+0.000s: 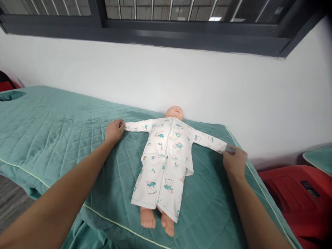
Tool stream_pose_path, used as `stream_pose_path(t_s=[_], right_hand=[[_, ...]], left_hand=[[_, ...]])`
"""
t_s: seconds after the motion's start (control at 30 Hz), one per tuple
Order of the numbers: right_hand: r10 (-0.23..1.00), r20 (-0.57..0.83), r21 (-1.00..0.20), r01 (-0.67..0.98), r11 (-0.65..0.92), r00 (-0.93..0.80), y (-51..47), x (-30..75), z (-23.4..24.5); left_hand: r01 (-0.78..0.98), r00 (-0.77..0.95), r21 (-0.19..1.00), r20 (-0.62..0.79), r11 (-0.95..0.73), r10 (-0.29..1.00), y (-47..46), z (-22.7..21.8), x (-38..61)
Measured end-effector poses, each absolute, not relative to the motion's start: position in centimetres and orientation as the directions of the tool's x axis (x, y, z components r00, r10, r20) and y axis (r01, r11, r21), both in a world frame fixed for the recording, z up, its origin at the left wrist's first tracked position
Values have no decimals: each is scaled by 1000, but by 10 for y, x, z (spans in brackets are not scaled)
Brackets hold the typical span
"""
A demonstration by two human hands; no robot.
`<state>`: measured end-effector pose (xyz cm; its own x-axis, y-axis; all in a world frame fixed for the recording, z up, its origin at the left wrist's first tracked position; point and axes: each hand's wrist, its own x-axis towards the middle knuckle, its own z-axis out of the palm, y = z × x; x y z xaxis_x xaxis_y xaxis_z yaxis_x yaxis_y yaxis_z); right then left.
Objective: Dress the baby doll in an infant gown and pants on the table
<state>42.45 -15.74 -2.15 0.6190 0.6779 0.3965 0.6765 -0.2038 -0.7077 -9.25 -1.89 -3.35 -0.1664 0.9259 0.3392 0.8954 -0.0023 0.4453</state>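
Observation:
A baby doll lies on its back on a green quilted bed cover, head toward the wall, bare feet toward me. It wears a white printed top and matching trousers, with both sleeves stretched straight out. My left hand pinches the end of the sleeve on the left. My right hand pinches the cuff of the sleeve on the right. Both hands rest on the cover at the sleeve tips.
A white wall runs right behind the doll's head, with a dark window frame above. A red object stands low at the right of the bed. A round hole is in the cover at far left.

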Motion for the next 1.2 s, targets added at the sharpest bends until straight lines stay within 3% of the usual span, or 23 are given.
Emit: stream_pose_path(t_s=[0.17,0.33,0.53,0.63,0.73,0.83,0.93,1.1,1.2], right_hand=[[684,387,-712,671,-204,618,-156,422,-23],[742,421,-628,758,-177,523,-154,425,-27],[723,442,-611,768,-191,531,-160,422,-24],[721,521,-585,806,-89,457,-178,401,-15],[753,596,-540,834,117,280,-219,350,-2],[827,557,-580,748,322,75,-277,280,7],[897,441,-623,707,333,-34,-327,221,11],[861,490,-509,758,407,-134,-352,187,17],[875,450,-447,802,396,-181,-351,183,25]], left_hand=[[922,-136,388,317,3,939,-19,-35,-92],[933,-123,359,332,-5,935,-22,-34,-89],[920,-96,380,454,-96,886,-46,-24,-81],[874,-44,419,570,-244,820,-84,-21,-74],[787,-26,499,614,-362,789,-148,-20,-64],[604,30,690,480,-399,877,-224,-21,-48],[486,116,815,299,-317,947,-287,-21,-30],[491,111,830,243,-266,964,-326,-24,-11],[552,68,798,246,-242,967,-325,-28,-6]])
